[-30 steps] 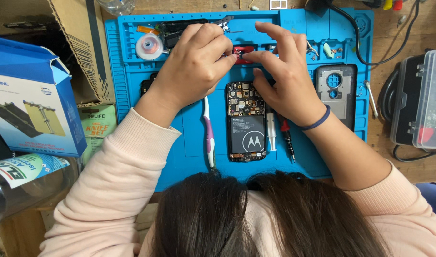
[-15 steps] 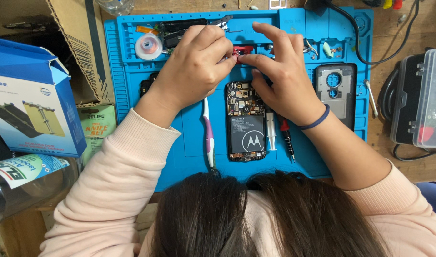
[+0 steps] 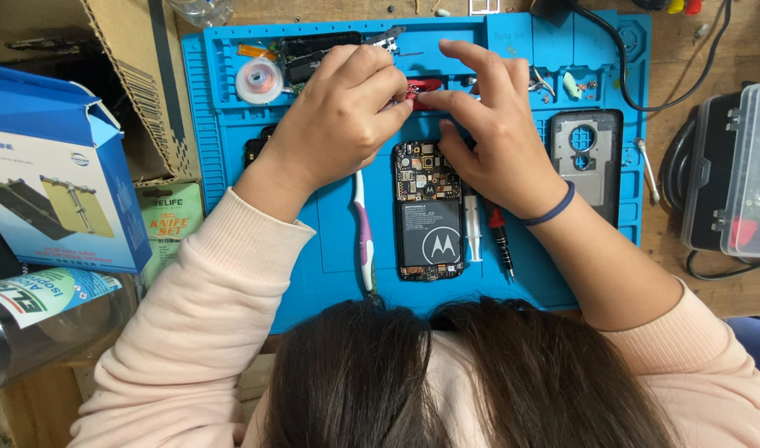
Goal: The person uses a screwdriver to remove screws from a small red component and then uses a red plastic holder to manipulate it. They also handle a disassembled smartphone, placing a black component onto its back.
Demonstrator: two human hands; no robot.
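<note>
An opened phone (image 3: 430, 211) with bare circuit board and black battery lies on the blue work mat (image 3: 330, 241). Above it, my left hand (image 3: 334, 124) and my right hand (image 3: 492, 133) meet over a small red object (image 3: 421, 87) at the mat's tray row. Both hands pinch it, left from the left side, right fingertips from the right. What the red object is cannot be told. A blue band circles my right wrist.
A white-and-purple toothbrush (image 3: 363, 236), a white tool (image 3: 473, 232) and a red-black screwdriver (image 3: 500, 236) flank the phone. The phone's grey back cover (image 3: 586, 158) lies right. A tape roll (image 3: 259, 80), blue box (image 3: 52, 182), cardboard box (image 3: 139, 75) and clear parts case (image 3: 741, 170) surround the mat.
Both hands stay over the red object with only slight finger shifts; the left hand's fingers have closed a little tighter on it.
</note>
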